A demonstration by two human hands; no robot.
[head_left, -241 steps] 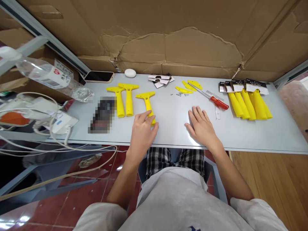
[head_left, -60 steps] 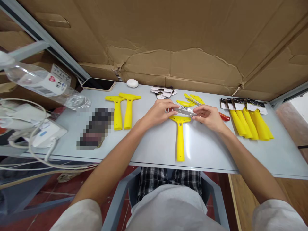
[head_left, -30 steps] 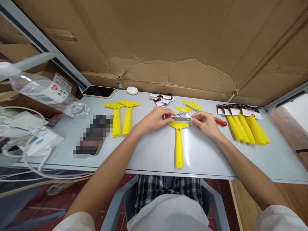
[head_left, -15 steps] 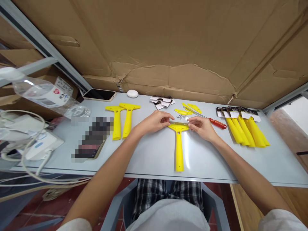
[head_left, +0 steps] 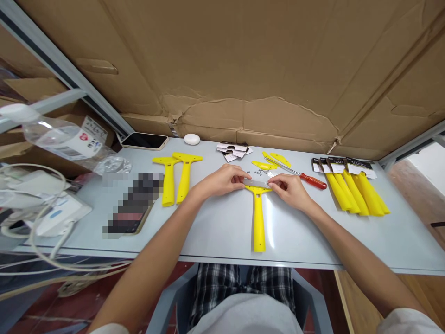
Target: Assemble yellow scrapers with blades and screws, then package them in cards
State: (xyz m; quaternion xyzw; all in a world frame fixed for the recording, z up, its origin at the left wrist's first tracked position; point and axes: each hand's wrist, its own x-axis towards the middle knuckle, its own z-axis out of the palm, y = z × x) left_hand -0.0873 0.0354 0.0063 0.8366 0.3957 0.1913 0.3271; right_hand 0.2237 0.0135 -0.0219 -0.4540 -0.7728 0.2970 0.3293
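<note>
A thin metal blade [head_left: 256, 183] lies across the head of a yellow scraper [head_left: 259, 222], whose handle points toward me on the table. My left hand [head_left: 225, 180] pinches the blade's left end, its fingertips close to the scraper head. At the other end, my right hand [head_left: 290, 189] has thumb and fingers closed on the blade. Just beyond the blade is a scatter of small screws [head_left: 260, 172]. Behind them are yellow cover pieces [head_left: 263, 165] and a red-handled screwdriver [head_left: 313, 181]. Whether the blade is seated in the head, I cannot tell.
Two more yellow scrapers [head_left: 168, 183] lie to the left, beside a phone [head_left: 137, 218]. Yellow scrapers with black-and-white cards [head_left: 354, 185] are at the right. Blade cards [head_left: 233, 150], a white oval case [head_left: 192, 139] and another phone [head_left: 145, 141] sit along the back. A plastic bottle [head_left: 66, 139] leans at left.
The blade has come slightly nearer to me over the scraper head, and more of its flat face shows. My right fingers have shifted a little left and toward me.
</note>
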